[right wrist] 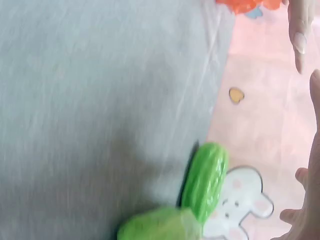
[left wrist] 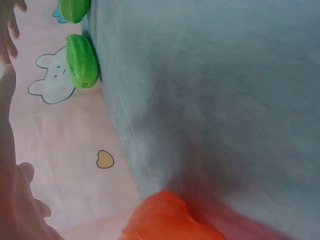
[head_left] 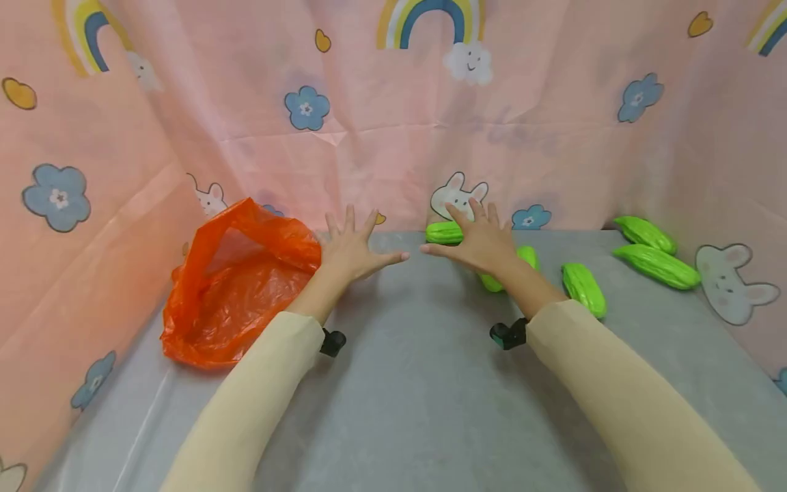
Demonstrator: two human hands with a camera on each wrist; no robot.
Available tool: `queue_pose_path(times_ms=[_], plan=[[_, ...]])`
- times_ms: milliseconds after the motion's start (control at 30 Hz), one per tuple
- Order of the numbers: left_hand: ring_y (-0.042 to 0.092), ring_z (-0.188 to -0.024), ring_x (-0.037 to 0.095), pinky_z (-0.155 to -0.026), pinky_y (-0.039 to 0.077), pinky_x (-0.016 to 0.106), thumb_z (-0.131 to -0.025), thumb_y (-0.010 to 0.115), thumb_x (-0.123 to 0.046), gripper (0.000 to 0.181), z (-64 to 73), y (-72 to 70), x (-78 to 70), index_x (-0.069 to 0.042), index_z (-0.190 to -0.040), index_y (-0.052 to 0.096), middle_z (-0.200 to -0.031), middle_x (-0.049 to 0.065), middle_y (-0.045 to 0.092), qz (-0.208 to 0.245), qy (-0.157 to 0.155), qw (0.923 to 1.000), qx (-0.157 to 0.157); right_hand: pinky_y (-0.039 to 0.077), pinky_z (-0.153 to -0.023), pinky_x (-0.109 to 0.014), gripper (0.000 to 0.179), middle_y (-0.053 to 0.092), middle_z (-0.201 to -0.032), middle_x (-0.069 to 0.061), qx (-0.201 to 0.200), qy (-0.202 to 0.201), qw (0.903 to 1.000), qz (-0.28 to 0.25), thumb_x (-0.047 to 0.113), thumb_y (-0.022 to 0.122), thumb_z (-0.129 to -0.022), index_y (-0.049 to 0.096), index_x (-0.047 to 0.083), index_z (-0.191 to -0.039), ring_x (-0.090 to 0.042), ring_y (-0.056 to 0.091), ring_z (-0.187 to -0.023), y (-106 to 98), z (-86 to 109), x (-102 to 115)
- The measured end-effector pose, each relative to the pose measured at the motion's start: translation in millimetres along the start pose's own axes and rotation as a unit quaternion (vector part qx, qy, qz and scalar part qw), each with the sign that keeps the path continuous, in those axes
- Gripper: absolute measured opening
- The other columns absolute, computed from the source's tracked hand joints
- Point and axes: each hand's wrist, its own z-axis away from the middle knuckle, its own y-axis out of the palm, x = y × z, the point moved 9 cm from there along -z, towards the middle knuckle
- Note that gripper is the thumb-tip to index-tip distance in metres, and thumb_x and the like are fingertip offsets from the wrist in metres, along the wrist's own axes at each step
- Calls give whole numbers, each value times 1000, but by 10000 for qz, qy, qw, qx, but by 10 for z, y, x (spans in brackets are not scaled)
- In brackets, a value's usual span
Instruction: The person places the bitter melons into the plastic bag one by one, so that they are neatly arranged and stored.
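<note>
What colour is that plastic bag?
The plastic bag is bright orange-red, clearest in the head view.

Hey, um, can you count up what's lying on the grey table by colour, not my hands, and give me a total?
Green: 5 glossy, ridged, elongated gourds, taking the two parts showing beside the right wrist as one
Orange: 1 thin, open-mouthed plastic bag
Total: 6

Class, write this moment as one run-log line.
left hand: spread, empty, by orange bag | right hand: spread, empty, near green vegetables | vegetables: on grey table
</note>
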Motion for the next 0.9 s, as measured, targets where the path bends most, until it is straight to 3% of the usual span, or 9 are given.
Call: queue_pose_path(times_ms=[267,500,633,767,900], plan=[[-9,-154,52,-119,-1,73,-77,48,-89,108,373,-116,308,-42,-162,1,-172,10,-8,212,-64,9997,-115,18,-115,-75,99,15,-169,-18,-440,-547,9945,-778,74,59,-83,20,30,-163,-50,10,-155,161,-61,408],[-7,-155,50,-118,1,73,-79,52,-85,107,829,-288,736,-40,-162,2,-172,12,-4,505,-92,9977,-447,31,-112,-70,94,16,-169,-14,-426,-967,9705,-2169,61,68,-86,24,30,-162,-45,23,-153,412,-90,891],[2,-156,48,-118,3,73,-82,54,-81,104,1052,-426,1004,-29,-163,18,-171,15,9,704,-126,9940,-825,37,-110,-68,91,18,-169,-14,-281,-1119,9611,-2509,59,69,-86,26,31,-161,-45,34,-148,581,-111,1158],[12,-156,46,-119,8,72,-87,63,-67,90,1238,-588,1237,-16,-157,38,-167,17,25,938,-97,9861,-1366,37,-109,-69,90,19,-168,-14,-91,-1224,9567,-2640,59,68,-86,27,33,-161,-46,34,-147,721,-115,1364],[9,-156,46,-117,10,74,-91,68,-51,72,1380,-682,1447,-13,-149,49,-166,18,26,1237,-170,9779,-1675,36,-110,-68,86,21,-168,-12,11,-1354,9519,-2748,58,67,-88,27,34,-160,-44,33,-149,827,-127,1527]])
